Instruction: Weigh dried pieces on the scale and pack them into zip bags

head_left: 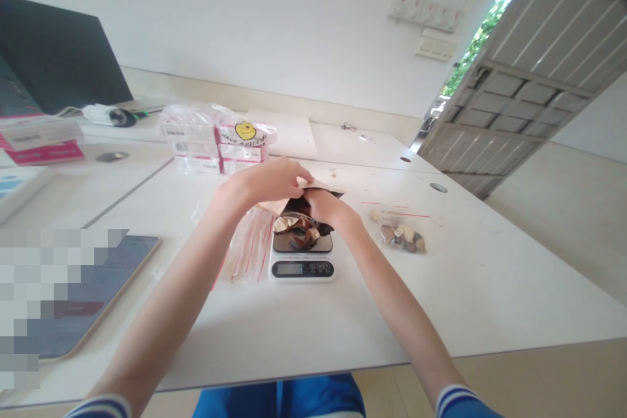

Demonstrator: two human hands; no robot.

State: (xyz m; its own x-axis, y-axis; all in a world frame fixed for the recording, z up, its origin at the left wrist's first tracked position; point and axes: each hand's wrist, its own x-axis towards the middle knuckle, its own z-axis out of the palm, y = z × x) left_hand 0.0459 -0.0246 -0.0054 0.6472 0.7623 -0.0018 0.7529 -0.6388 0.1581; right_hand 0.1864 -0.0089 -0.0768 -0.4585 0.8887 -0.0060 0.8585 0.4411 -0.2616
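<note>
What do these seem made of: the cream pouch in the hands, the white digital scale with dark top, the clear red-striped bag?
The cream pouch looks like matte paper, with a soft fold. The white digital scale looks like smooth plastic, its shiny dark top perhaps glass. The clear red-striped bag looks like thin plastic film, see-through and creased.

Measured from the scale (301,261), the left hand (267,183) and right hand (326,206) crowd the way at 12 o'clock, above the packet (294,222). Loose plastic bags (249,248) lie just beside the scale at 9 o'clock, and a stack of boxes (215,140) blocks 11 o'clock beyond the hands. A small bag of pieces (399,232) sits near at 3 o'clock. A tablet (93,294) lies farther off at 8 o'clock. The widest way runs toward 4 o'clock, across white tabletop (490,274) to its edge.
</note>
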